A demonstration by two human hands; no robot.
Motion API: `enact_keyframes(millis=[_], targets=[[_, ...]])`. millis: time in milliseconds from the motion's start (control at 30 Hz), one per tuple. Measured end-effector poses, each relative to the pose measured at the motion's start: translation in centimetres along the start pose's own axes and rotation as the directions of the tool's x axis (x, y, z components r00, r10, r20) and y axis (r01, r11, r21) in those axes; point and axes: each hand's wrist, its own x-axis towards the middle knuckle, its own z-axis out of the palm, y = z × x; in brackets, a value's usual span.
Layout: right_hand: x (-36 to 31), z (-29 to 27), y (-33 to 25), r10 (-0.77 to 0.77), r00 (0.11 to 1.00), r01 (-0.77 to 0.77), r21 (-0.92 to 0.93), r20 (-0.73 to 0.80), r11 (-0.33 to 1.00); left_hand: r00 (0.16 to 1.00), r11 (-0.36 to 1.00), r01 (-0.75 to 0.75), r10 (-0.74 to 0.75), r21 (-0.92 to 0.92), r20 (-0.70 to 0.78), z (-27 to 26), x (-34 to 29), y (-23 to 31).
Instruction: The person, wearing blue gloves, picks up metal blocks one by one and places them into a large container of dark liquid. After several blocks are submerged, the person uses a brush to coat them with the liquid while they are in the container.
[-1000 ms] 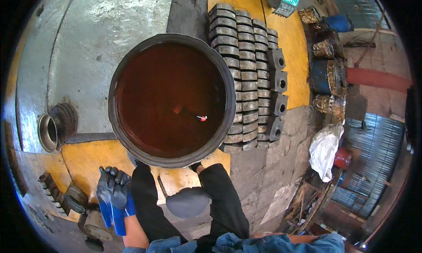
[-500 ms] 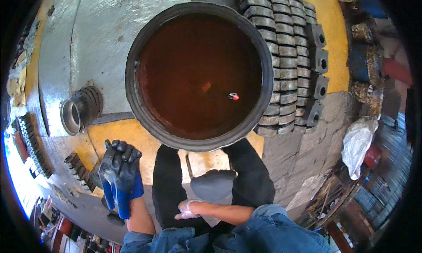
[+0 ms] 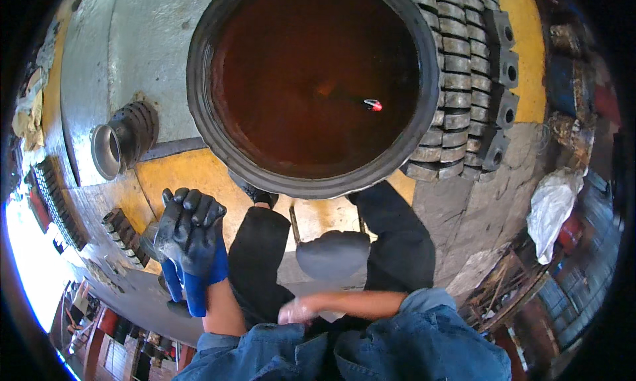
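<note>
My left hand (image 3: 192, 232) wears a blue work glove with a black coated palm and fingers. Its fingers are curled, and a second blue cuff hangs beside the wrist, so it appears to grip another work glove (image 3: 171, 281). My right hand (image 3: 297, 311), in a thin whitish covering, is held low in front of my body. Motion blurs its fingers. Ahead of me stands a wide round dark tub (image 3: 311, 187) of reddish-brown liquid (image 3: 298, 69). A small red and white object (image 3: 373, 105) shows at the liquid's right side. Neither hand touches the tub.
A dark grey stool (image 3: 331, 256) stands between my legs. Stacked metal blocks (image 3: 457, 83) line the tub's right side. Left are a flanged metal cylinder (image 3: 122, 141) and a short row of metal pieces (image 3: 124, 237). A white plastic bag (image 3: 555, 209) hangs far right.
The tub and stacked blocks sit higher and further right in the view. My left hand keeps its grip, slightly higher and further right. My right hand has become blurred.
</note>
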Motion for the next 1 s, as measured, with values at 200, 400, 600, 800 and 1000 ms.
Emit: enact_keyframes(millis=[200,400,600,800,1000], targets=[[-5.8,-15.2,4.3,-0.026,0.376,-0.845,-0.355,-0.926,0.400,1.000,1.000,-0.015,0.015,-0.013,0.005,-4.1,1.5,0.7],[-9.0,-15.5,9.6,0.286,0.466,-0.871,-0.379,-0.837,0.313,0.999,0.999,-0.048,0.048,-0.022,0.025,-5.6,3.6,2.4],[-7.4,-16.4,11.7,0.228,0.576,-0.809,-0.505,-0.785,0.301,0.994,0.996,-0.093,0.093,-0.014,0.051,-5.8,5.1,3.9],[-3.1,-17.2,11.7,0.277,0.648,-0.755,-0.552,-0.709,0.355,0.986,0.990,-0.144,0.143,0.005,0.090,-5.8,6.0,5.0],[3.0,-20.4,14.6,0.156,0.725,-0.675,-0.645,-0.671,0.358,0.960,0.960,-0.241,0.213,0.145,0.184,-5.0,7.5,5.0]])
